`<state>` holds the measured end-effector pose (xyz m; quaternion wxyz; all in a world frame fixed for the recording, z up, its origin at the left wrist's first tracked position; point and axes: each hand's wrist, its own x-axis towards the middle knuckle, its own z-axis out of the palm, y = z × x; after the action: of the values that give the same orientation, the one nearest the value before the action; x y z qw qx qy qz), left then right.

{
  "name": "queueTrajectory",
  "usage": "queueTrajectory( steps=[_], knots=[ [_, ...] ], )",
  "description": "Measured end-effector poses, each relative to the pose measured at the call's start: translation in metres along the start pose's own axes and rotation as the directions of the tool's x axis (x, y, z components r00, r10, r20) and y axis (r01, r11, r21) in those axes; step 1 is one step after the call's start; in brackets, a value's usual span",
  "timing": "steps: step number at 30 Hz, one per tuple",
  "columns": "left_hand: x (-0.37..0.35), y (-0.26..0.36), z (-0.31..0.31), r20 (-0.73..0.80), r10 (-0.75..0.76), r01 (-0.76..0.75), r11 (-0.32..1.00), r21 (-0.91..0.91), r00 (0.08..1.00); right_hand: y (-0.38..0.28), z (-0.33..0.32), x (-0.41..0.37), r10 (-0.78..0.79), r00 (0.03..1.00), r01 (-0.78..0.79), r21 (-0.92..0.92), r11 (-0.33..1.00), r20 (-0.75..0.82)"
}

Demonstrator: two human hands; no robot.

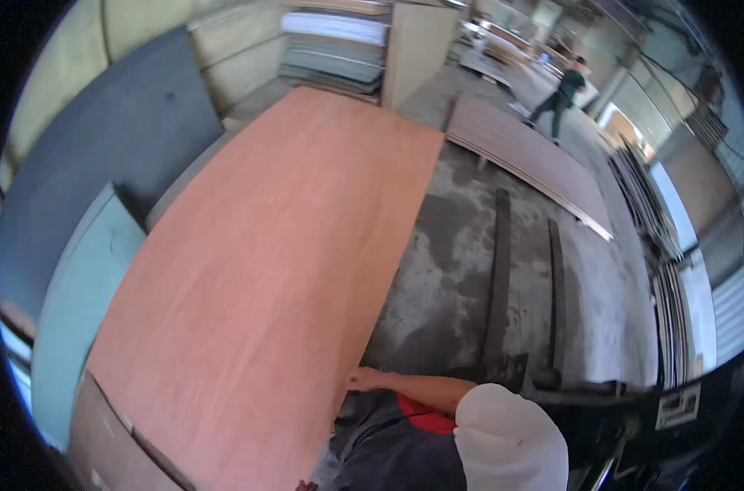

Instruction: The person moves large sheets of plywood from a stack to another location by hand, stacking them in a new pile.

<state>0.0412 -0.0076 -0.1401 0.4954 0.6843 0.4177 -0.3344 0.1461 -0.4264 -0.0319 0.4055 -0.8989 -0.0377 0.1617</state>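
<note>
A large reddish-brown plywood sheet (257, 245) fills the left and middle of the view, its long near edge running down beside my body. My right hand (362, 378) is closed on that edge, with the forearm reaching across from a white sleeve. At the bottom border, only the fingers of my left hand (307, 485) show, curled at the sheet's lower edge; the rest of that hand is cut off. What supports the sheet underneath is hidden.
Dark and pale green boards (89, 303) lean along the left. Stacked sheets (335, 49) stand at the back. Right of the sheet, a low board stack (527, 155) and dark floor bars (498, 270) lie on concrete. A person (564, 94) walks farther off.
</note>
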Motion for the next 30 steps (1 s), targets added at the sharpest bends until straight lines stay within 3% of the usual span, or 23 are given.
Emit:
queueTrajectory(
  steps=[1, 2, 6, 9, 11, 12, 13, 14, 15, 16, 18, 21, 23, 25, 26, 30],
  knots=[
    [0.018, 0.014, -0.024, -0.018, -0.004, 0.004, 1.000, -0.002, 1.000, -0.017, -0.007, -0.028, 0.163, 0.982, -0.170, 0.070, 0.983, 0.090],
    [0.033, 0.030, -0.044, -0.034, -0.002, 0.002, 1.000, -0.001, 0.999, 0.003, 0.007, -0.043, 0.322, 0.940, -0.320, -0.040, 0.947, 0.115],
    [0.080, 0.084, -0.091, -0.076, 0.011, -0.010, 1.000, 0.009, 0.997, 0.061, 0.035, -0.116, 0.590, 0.805, -0.592, -0.020, 0.806, -0.068],
    [0.122, 0.129, -0.091, 0.000, 0.015, -0.015, 1.000, 0.005, 1.000, 0.067, 0.049, -0.145, 0.741, 0.642, -0.751, 0.036, 0.660, -0.195],
    [0.098, 0.149, -0.052, 0.019, 0.221, -0.210, 0.948, -0.238, 0.975, 0.069, 0.051, -0.159, 0.773, 0.609, -0.762, 0.140, 0.632, -0.178],
    [0.102, 0.160, -0.033, 0.060, 0.244, -0.236, 0.964, -0.119, 0.968, 0.066, 0.051, -0.162, 0.799, 0.582, -0.767, 0.223, 0.601, -0.151],
    [0.110, 0.169, -0.018, 0.218, 0.168, -0.126, 0.973, -0.195, 0.961, 0.060, 0.051, -0.163, 0.807, 0.566, -0.776, 0.222, 0.591, -0.169],
    [0.095, 0.176, 0.003, 0.267, 0.227, -0.206, 0.973, -0.104, 0.937, 0.055, 0.052, -0.164, 0.814, 0.552, -0.784, 0.220, 0.580, -0.182],
    [0.090, 0.185, 0.022, 0.396, 0.173, -0.132, 0.983, -0.129, 0.902, 0.048, 0.051, -0.162, 0.823, 0.543, -0.786, 0.245, 0.568, -0.168],
    [0.059, 0.200, 0.047, 0.394, 0.219, -0.284, 0.952, 0.115, 0.893, 0.043, 0.046, -0.161, 0.813, 0.549, -0.744, 0.330, 0.581, -0.192],
    [0.031, 0.216, 0.081, 0.530, 0.220, -0.347, 0.925, 0.152, 0.819, 0.043, 0.044, -0.154, 0.810, 0.548, -0.694, 0.426, 0.580, -0.209],
    [0.019, 0.231, 0.114, 0.582, 0.228, -0.411, 0.888, 0.204, 0.781, 0.059, 0.043, -0.143, 0.784, 0.569, -0.660, 0.432, 0.615, -0.246],
    [0.011, 0.244, 0.121, 0.564, 0.245, -0.436, 0.869, 0.232, 0.789, 0.070, 0.036, -0.133, 0.740, 0.599, -0.607, 0.428, 0.670, -0.308],
    [0.008, 0.264, 0.123, 0.542, 0.274, -0.466, 0.847, 0.256, 0.795, 0.081, 0.023, -0.121, 0.779, 0.581, -0.643, 0.453, 0.618, -0.237],
    [0.010, 0.270, 0.121, 0.489, 0.240, -0.415, 0.863, 0.288, 0.838, 0.088, 0.013, -0.117, 0.817, 0.551, -0.690, 0.457, 0.561, -0.171],
    [0.032, 0.290, 0.119, 0.314, 0.139, -0.266, 0.871, 0.412, 0.939, 0.112, -0.019, -0.109, 0.781, 0.613, -0.654, 0.474, 0.589, -0.124]
  ],
)
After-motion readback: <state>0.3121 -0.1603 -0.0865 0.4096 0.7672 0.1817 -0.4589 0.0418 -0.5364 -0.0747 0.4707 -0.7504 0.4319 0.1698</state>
